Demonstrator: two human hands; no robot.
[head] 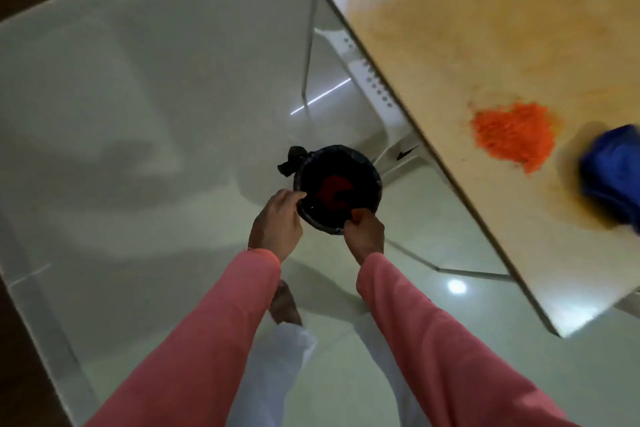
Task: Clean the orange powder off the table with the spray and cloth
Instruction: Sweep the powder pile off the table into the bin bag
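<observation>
Pink sleeves (214, 340) nearest, both reaching toward 12 o'clock. Left hand (277, 224) and right hand (365, 232) each pinching near rim of black bin (341, 189) on pale floor (121, 114), fingers curled over edge. Orange powder (512, 135) heaped on table (467, 28), at 2 o'clock from both grips, well apart. Blue cloth (611, 173) just beside heap, toward 3 o'clock. Spray: not seen.

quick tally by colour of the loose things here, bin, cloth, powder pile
black: 1, the bin on the floor, gripped by left hand and right hand
blue: 1, the cloth
orange: 1, the powder pile
total: 3
</observation>
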